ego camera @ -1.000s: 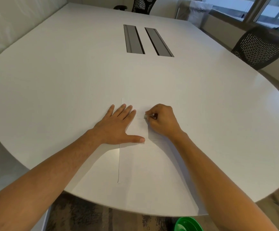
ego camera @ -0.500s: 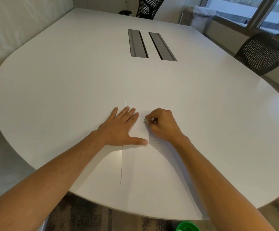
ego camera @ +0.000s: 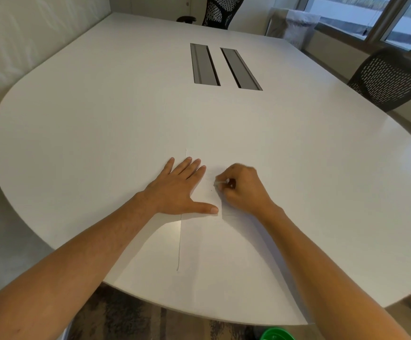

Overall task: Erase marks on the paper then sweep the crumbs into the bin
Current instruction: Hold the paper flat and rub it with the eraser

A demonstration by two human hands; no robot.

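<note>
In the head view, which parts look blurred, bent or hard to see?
Head view: the right hand and eraser are softly motion-blurred; the wide lens bows the table edge; the white paper nearly vanishes against it; the forearms cast shadows; the left hand is sharp.

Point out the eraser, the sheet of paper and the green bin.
eraser [ego camera: 218,183], head view, pale tip showing at the right hand's fingertips.
paper [ego camera: 224,253], head view, bare middle of sheet.
green bin [ego camera: 277,334], head view, rim at bottom edge.
</note>
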